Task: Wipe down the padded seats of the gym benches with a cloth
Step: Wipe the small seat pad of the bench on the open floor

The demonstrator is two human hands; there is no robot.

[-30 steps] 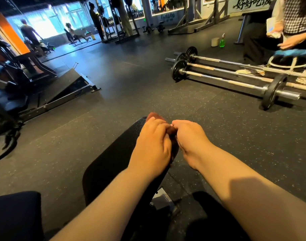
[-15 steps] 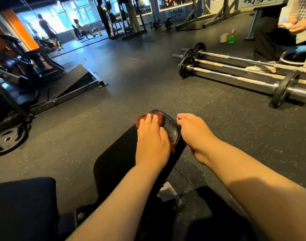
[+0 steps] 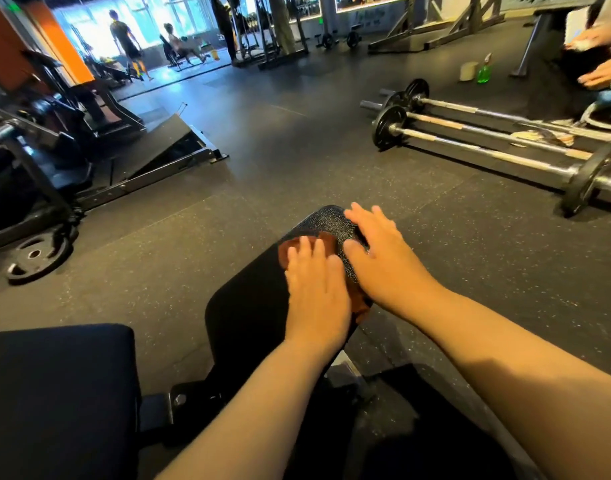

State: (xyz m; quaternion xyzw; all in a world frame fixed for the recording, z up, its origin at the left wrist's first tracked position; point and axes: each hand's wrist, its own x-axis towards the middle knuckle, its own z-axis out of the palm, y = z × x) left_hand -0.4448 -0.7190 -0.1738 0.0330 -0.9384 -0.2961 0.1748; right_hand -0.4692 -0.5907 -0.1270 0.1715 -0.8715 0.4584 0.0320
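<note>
Gym floor (image 3: 297, 161), three barbells (image 3: 477, 150), one bench pad (image 3: 248, 306), one cloth (image 3: 290, 249), two flat hands (image 3: 318, 296)

Dim gym, bright backlit windows (image 3: 151, 26), wide-angle edge distortion.

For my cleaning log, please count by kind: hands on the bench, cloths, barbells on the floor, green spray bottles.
Hands: 2 (left hand, right hand)
Cloth: 1
Barbells: 3 (near, middle, far)
Green spray bottle: 1
Total: 7
</note>
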